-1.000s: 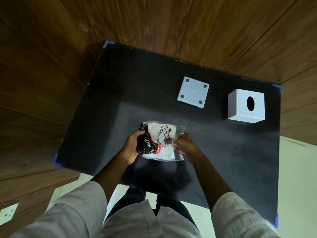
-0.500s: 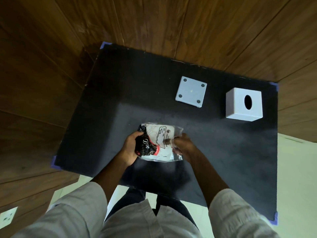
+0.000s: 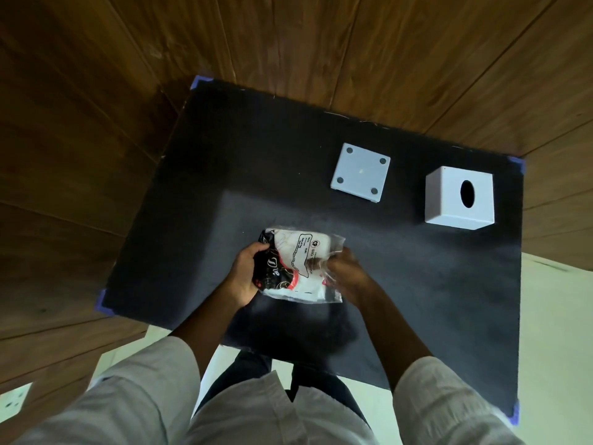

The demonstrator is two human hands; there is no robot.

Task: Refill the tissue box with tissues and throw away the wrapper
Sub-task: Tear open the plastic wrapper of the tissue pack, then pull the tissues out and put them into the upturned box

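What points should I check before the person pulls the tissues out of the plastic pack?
1. Left hand grips the tissue pack at its dark printed end: ok.
2. Right hand holds the clear wrapper end: ok.
3. Wrapper already torn open: cannot tell, the plastic there is blurred.
4. Tissue box cover stands apart from the pack, oval slot up: ok.
5. Base plate is off the cover and lies separately on the black mat: ok.
6. Bin for the wrapper in view: not ok, none is visible.
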